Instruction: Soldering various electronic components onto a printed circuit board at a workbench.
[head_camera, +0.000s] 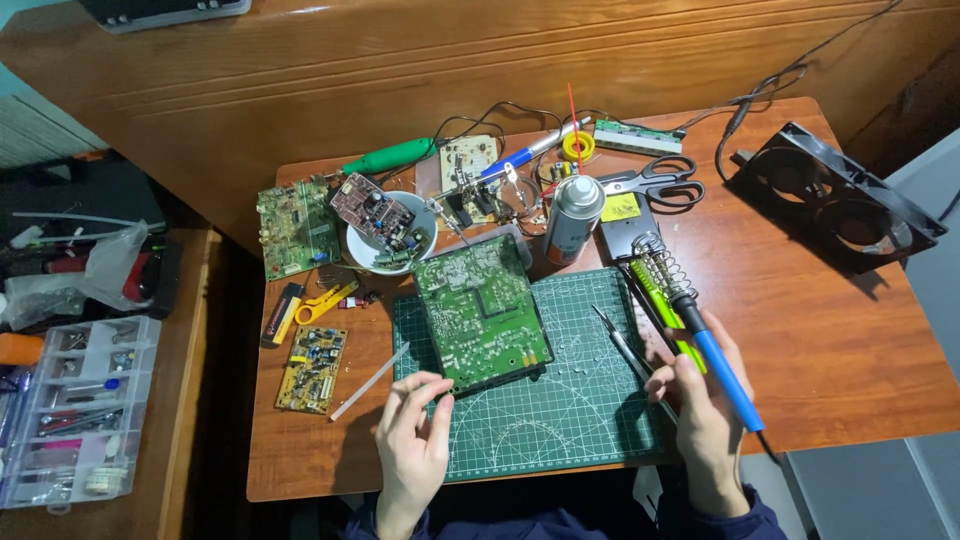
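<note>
Head view: left hand (412, 442) grip loose, fingertips touching near corner of green circuit board (482, 312) lying on the cutting mat (570, 400). Right hand (702, 412) grip clenched around blue-handled soldering iron (700, 335), tip up by the coil stand (660, 262), well right of the board.

Before us on the table (850, 340), a cutting mat (560, 400) lies at the near edge with a large circuit board (480, 310) on its left half and tweezers (622, 345) to the right. Behind the mat stand a spray can (572, 218) and scissors (655, 183). A bowl (375, 255) holding a small board (373, 213) sits toward the far left corner; a twin fan (835, 198) occupies the far right corner.
</note>
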